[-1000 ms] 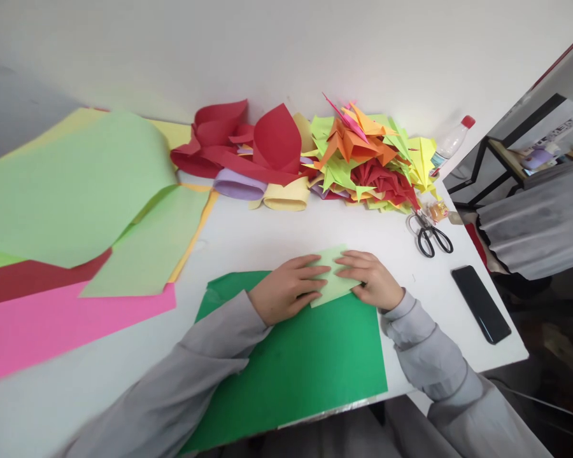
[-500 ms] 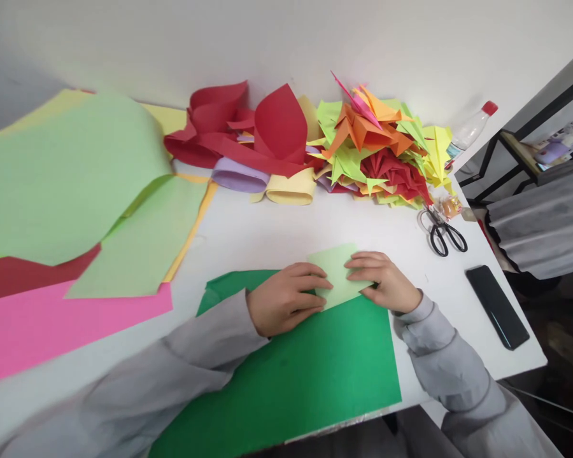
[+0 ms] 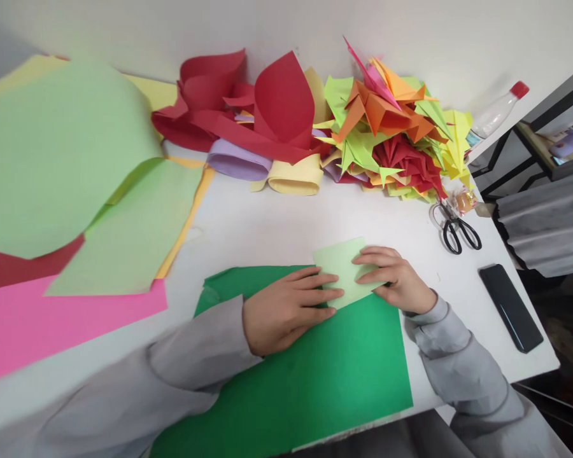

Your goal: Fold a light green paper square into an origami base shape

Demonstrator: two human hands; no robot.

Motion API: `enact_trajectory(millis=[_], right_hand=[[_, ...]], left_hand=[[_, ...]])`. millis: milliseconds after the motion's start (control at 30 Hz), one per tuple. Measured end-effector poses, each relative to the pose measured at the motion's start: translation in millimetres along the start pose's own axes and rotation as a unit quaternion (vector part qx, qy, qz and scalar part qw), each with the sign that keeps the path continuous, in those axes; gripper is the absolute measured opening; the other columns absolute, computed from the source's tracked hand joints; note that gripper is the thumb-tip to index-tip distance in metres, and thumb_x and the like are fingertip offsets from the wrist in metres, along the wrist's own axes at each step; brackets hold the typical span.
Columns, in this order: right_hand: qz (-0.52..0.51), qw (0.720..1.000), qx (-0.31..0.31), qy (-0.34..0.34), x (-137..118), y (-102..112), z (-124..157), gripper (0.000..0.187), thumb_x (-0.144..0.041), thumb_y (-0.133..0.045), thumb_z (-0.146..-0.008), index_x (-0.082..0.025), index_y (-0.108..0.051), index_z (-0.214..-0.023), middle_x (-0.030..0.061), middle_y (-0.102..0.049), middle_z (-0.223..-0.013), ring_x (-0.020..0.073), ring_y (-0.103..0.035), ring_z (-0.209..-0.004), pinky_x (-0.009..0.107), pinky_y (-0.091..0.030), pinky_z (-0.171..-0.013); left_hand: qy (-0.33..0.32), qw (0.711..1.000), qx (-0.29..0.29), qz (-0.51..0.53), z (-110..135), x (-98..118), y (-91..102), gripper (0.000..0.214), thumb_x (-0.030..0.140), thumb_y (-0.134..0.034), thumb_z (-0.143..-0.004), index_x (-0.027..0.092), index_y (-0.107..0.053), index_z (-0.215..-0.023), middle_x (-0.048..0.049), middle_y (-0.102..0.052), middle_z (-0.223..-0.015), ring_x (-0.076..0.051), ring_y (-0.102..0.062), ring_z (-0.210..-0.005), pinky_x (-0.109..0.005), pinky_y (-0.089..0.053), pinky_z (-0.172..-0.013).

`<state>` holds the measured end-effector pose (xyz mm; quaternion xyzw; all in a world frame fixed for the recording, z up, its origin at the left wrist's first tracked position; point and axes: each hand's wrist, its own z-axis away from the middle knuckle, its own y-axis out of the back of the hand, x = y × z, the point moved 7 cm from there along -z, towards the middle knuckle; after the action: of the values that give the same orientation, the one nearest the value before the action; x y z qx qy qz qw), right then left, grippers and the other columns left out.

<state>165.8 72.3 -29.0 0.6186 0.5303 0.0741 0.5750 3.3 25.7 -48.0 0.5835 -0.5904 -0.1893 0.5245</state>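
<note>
A small light green sheet of paper [image 3: 346, 270] lies across the far edge of a dark green sheet [image 3: 315, 369] on the table. My left hand [image 3: 289, 308] rests flat, its fingers spread and their tips on the left part of the light green paper. At the paper's right side is my right hand [image 3: 396, 280]. Its fingers are apart and gently bent, with the tips on the paper and the thumb by the lower right edge. Whether any part of that thumb is under the paper is hidden.
Large sheets, pale green [image 3: 67, 152] and pink [image 3: 76, 324], cover the left. Behind are curled red paper [image 3: 284, 105] and a pile of folded paper shapes [image 3: 386, 127]. Black-handled scissors [image 3: 461, 234], a phone [image 3: 510, 308] and a red-capped bottle [image 3: 496, 114] stand or lie right.
The view has shifted a little. My left hand has flattened and its fingers have spread out on the light green paper. My right hand keeps nearly the same place on it.
</note>
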Motion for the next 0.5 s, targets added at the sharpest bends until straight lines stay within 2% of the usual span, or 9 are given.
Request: enact_trajectory(millis=[233, 367, 500], right_hand=[[-0.007, 1.0, -0.016, -0.004, 1.9, -0.9, 0.3, 0.029, -0.006, -0.054, -0.073, -0.024, -0.071, -0.088, 0.0047, -0.068, -0.112, 0.0225, -0.054, -0.116, 0.044, -0.044, -0.097], [-0.015, 1.0, -0.017, -0.005, 2.7, -1.5, 0.3, 0.027, -0.007, -0.056, -0.074, -0.023, -0.071, -0.088, 0.0057, -0.068, -0.113, 0.0231, -0.054, -0.116, 0.045, -0.044, -0.098], [-0.041, 0.999, -0.015, -0.013, 4.1, -0.4, -0.9, 0.016, -0.015, -0.063, -0.077, -0.022, -0.07, -0.09, 0.0076, -0.068, -0.112, 0.0245, -0.054, -0.116, 0.046, -0.043, -0.098]], left_hand=[[0.003, 0.997, 0.074, -0.011, 0.1, 2.4, 9.5, 0.023, 0.018, -0.054, -0.086, 0.014, -0.063, -0.107, -0.0149, -0.066, -0.116, -0.027, -0.054, -0.118, -0.048, -0.045, -0.101], [-0.009, 0.997, 0.072, -0.012, -1.1, 3.4, 9.2, 0.021, 0.015, -0.051, -0.087, 0.014, -0.065, -0.102, -0.0137, -0.067, -0.114, -0.029, -0.051, -0.119, -0.046, -0.05, -0.096], [-0.023, 0.997, 0.071, -0.017, -0.7, 3.8, 9.3, 0.021, 0.014, -0.049, -0.088, 0.014, -0.066, -0.101, -0.0139, -0.066, -0.115, -0.03, -0.048, -0.12, -0.047, -0.049, -0.095]])
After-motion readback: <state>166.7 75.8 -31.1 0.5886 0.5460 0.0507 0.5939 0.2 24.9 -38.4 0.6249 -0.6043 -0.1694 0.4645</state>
